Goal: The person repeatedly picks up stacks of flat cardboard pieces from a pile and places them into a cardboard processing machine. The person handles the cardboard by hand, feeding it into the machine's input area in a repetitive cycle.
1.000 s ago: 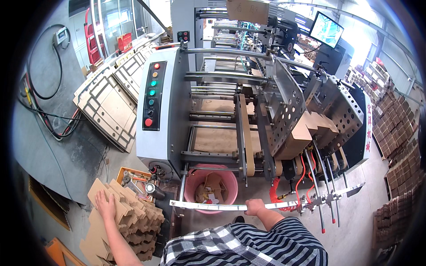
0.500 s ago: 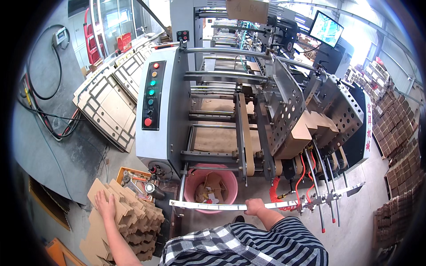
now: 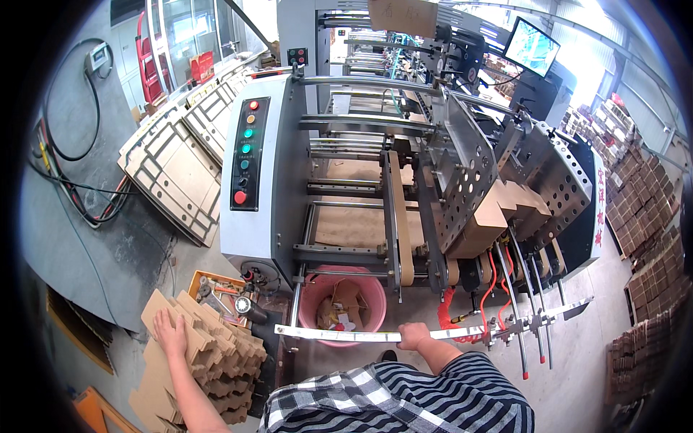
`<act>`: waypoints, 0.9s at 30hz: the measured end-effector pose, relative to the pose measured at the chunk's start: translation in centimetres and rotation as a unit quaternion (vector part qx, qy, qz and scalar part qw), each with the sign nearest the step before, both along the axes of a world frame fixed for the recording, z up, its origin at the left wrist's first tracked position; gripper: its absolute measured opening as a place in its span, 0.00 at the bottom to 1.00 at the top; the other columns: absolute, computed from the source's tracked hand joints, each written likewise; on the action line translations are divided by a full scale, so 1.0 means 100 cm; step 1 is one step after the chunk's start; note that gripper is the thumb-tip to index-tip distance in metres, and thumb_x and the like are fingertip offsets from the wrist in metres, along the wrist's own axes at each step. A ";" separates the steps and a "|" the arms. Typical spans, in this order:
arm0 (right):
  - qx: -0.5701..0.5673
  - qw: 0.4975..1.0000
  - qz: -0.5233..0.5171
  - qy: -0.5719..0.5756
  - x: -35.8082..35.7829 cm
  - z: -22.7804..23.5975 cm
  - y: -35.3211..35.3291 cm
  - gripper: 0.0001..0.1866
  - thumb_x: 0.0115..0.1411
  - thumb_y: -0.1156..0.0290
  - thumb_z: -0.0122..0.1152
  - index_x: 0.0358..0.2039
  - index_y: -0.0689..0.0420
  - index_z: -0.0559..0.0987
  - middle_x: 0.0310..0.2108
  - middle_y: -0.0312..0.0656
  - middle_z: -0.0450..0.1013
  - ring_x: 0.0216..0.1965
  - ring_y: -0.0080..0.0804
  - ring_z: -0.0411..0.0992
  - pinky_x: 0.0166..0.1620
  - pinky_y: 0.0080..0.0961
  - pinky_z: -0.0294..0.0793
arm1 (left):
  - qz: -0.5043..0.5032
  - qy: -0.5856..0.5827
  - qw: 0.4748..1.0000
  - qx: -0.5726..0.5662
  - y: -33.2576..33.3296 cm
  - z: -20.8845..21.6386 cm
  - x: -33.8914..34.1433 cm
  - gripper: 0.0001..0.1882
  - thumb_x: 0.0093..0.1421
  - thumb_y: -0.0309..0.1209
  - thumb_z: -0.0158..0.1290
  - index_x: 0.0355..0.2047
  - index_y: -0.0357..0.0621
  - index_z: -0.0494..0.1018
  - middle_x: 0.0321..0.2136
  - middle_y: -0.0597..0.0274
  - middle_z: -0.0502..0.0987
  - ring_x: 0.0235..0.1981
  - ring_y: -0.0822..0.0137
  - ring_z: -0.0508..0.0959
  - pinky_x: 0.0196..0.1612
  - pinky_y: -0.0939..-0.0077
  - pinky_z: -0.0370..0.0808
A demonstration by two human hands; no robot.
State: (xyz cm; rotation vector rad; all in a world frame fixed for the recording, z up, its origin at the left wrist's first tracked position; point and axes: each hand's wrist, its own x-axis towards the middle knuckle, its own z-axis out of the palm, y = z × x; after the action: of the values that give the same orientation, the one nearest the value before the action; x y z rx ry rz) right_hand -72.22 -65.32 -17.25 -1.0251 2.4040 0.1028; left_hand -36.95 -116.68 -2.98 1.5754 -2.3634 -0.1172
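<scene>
At the lower left my left hand (image 3: 170,333) lies on a stack of flat brown cardboard blanks (image 3: 220,353), its fingers stretched over the top sheet. My right hand (image 3: 414,336) is closed round a long pale metal bar (image 3: 339,334) that runs across the front of a grey machine (image 3: 278,231). Folded brown cardboard pieces (image 3: 480,227) sit between two perforated metal plates on the machine's right side. Part of the right palm is hidden behind the fingers.
Below the machine stands a pink bin (image 3: 379,303) with cardboard scraps. An orange tool box (image 3: 209,285) lies beside the blanks. Red air hoses (image 3: 449,310) and red-tipped rods (image 3: 525,361) stick out at front right. Bundled cardboard (image 3: 653,281) is piled far right.
</scene>
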 end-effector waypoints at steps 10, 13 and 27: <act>-0.002 1.000 0.000 0.004 0.000 -0.003 0.001 0.22 0.44 0.52 0.61 0.35 0.54 0.78 0.38 0.45 0.76 0.42 0.43 0.74 0.45 0.37 0.73 | 0.000 -0.007 1.000 -0.001 0.002 0.003 -0.001 0.31 0.57 0.44 0.50 0.57 0.41 0.63 0.61 0.50 0.59 0.63 0.51 0.54 0.64 0.57 0.49; -0.006 1.000 -0.001 0.001 0.000 -0.001 0.001 0.22 0.44 0.52 0.61 0.35 0.54 0.78 0.38 0.45 0.75 0.42 0.43 0.74 0.45 0.37 0.73 | 0.001 -0.004 1.000 -0.007 0.001 0.002 -0.001 0.31 0.57 0.44 0.50 0.57 0.41 0.63 0.60 0.50 0.59 0.63 0.51 0.55 0.64 0.57 0.49; 0.006 1.000 0.003 0.003 0.001 -0.001 0.000 0.22 0.44 0.53 0.61 0.36 0.55 0.78 0.39 0.46 0.75 0.43 0.42 0.74 0.45 0.37 0.73 | -0.001 0.004 1.000 -0.013 0.000 0.000 0.000 0.31 0.57 0.45 0.50 0.57 0.40 0.63 0.60 0.49 0.60 0.63 0.50 0.55 0.64 0.57 0.49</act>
State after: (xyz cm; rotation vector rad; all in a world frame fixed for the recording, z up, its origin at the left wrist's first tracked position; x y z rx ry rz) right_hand -72.16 -65.33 -17.33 -1.0277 2.4028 0.1211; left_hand -36.91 -116.66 -2.99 1.5575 -2.3501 -0.0919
